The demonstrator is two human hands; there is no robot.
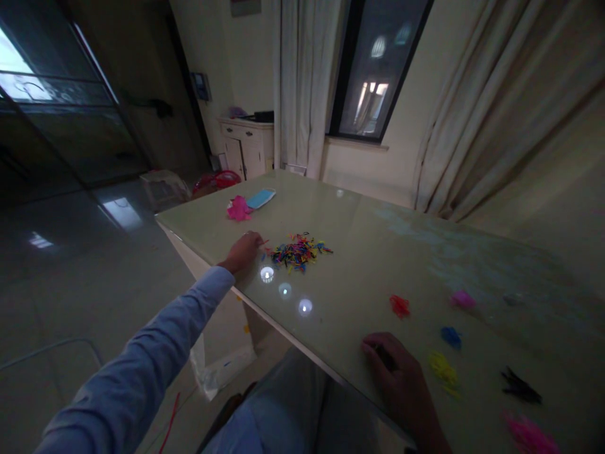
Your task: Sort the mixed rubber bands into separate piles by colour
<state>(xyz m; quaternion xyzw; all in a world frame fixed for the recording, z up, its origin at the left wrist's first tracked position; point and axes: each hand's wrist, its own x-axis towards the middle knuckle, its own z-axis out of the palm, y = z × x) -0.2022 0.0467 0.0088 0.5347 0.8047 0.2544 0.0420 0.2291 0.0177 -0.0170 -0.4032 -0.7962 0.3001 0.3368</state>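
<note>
My left hand (pixel 246 248) is at the table's near-left edge, its fingertips pinched on a thin red rubber band (pixel 264 242). Just right of those fingers lies a mixed heap of small coloured rubber bands (pixel 297 252). Nearer to me, my right hand (pixel 394 372) rests on the table with curled fingers; whatever they may hold is hidden. Around it lie small single-colour bunches: red (pixel 399 306), purple (pixel 462 299), blue (pixel 451 337), yellow (pixel 444 372), black (pixel 520 386) and pink (pixel 529 434).
A blue face mask (pixel 260 198) and a crumpled pink piece (pixel 239 209) lie at the far left of the glossy table (pixel 359 252). Beyond stand a white cabinet (pixel 248 148) and curtains (pixel 302 82). Under the near edge is a pale box with plastic (pixel 222 343).
</note>
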